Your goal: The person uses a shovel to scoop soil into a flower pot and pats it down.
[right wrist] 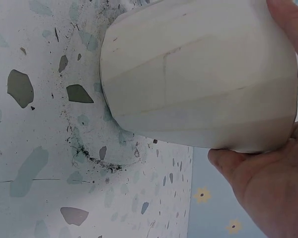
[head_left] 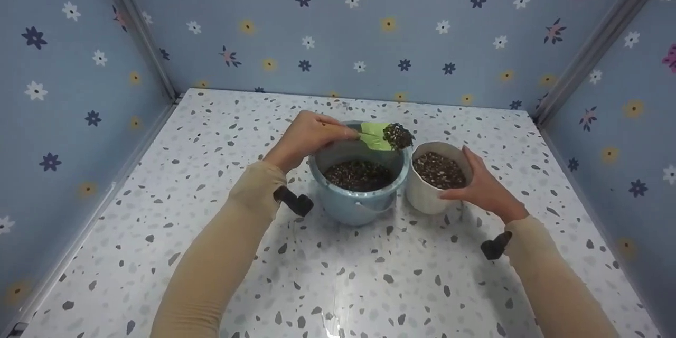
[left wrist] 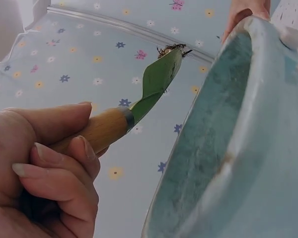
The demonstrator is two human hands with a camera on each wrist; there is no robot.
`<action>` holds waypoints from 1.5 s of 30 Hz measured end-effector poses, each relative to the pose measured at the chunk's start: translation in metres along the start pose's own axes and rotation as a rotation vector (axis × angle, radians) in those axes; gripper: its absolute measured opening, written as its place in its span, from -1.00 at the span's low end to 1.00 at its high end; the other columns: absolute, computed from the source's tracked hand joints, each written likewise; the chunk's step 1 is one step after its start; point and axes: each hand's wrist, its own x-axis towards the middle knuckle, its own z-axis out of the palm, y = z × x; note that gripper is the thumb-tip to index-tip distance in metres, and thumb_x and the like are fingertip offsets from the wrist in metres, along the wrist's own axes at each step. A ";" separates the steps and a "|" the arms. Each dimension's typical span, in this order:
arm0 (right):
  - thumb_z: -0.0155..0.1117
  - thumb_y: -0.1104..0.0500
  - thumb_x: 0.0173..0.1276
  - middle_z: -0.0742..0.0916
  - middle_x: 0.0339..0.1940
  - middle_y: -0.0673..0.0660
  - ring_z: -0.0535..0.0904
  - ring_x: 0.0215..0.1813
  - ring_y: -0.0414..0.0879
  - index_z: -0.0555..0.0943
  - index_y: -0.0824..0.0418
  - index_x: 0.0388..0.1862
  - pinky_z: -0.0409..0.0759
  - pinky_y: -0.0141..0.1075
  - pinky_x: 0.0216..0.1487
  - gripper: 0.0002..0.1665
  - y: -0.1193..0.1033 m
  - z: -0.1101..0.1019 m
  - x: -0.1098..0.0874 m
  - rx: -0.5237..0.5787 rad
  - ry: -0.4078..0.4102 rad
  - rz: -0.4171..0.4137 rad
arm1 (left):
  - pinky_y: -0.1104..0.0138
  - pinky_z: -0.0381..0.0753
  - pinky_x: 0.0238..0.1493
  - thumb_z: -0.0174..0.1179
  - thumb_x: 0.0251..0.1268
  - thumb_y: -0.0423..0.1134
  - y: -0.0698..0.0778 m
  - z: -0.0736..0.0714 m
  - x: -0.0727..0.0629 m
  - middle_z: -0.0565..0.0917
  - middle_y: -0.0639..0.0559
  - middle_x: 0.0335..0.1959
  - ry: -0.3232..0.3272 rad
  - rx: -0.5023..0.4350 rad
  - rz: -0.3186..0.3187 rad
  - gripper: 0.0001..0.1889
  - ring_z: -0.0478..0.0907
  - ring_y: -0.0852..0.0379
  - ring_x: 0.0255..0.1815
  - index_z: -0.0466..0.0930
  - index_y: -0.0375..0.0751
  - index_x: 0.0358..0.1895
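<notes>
My left hand (head_left: 317, 133) grips the wooden handle (left wrist: 105, 130) of a small green trowel (head_left: 374, 136). A heap of dark, speckled potting soil (head_left: 397, 136) sits on the blade, above the right rim of a light blue bucket (head_left: 351, 206). More soil (head_left: 359, 175) lies inside that bucket. To its right stands a white faceted flowerpot (right wrist: 198, 79), filled with soil (head_left: 439, 170) to a little below its rim. My right hand (head_left: 483, 185) holds this pot by its rim, thumb on the near side and fingers round the far right side.
The speckled white tabletop (head_left: 338, 274) carries a few dark soil crumbs (right wrist: 97, 161) near the pot's base. Flowered blue wall panels (head_left: 338, 26) enclose the table at the back and on both sides. A thin handle hangs along the bucket's front.
</notes>
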 end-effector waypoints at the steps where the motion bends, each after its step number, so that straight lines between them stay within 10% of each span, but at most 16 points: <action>1: 0.61 -0.25 -0.04 -0.19 0.61 0.28 -0.21 0.57 0.30 -0.41 0.07 0.62 -0.11 0.32 0.42 0.64 0.000 0.001 0.000 0.006 -0.001 -0.001 | 0.23 0.56 -0.16 0.55 -0.04 0.04 0.001 0.003 0.002 0.77 0.00 -0.23 -0.003 0.000 0.009 -0.66 0.64 0.00 -0.19 0.81 -0.05 -0.22; 9: 0.64 -0.22 -0.05 -0.16 0.62 0.27 -0.22 0.58 0.26 -0.40 0.09 0.62 -0.11 0.26 0.45 0.64 -0.001 0.011 0.004 0.039 0.024 -0.016 | 0.19 0.58 0.00 0.56 -0.03 -0.04 0.006 0.029 0.018 0.78 0.05 -0.26 -0.055 -0.037 0.042 -0.74 0.66 0.01 -0.15 0.82 -0.03 -0.27; 28: 0.60 -0.29 -0.04 -0.22 0.61 0.29 -0.25 0.58 0.25 -0.43 0.11 0.61 -0.15 0.25 0.46 0.65 -0.002 0.010 0.005 0.014 0.017 0.005 | 0.38 0.41 -0.54 0.48 0.08 -0.08 0.009 0.089 0.048 0.59 0.08 -0.68 -0.080 0.154 0.070 -0.81 0.37 0.26 -0.67 0.82 -0.11 -0.36; 45: 0.56 -0.32 -0.01 -0.24 0.61 0.26 -0.22 0.58 0.26 -0.45 0.07 0.60 -0.14 0.25 0.46 0.63 0.003 0.001 0.000 0.013 0.007 0.026 | 0.38 0.61 -0.13 0.39 0.17 -0.11 0.012 0.119 0.059 0.78 0.10 -0.26 -0.089 0.341 0.133 -0.74 0.68 0.22 -0.21 0.79 -0.15 -0.13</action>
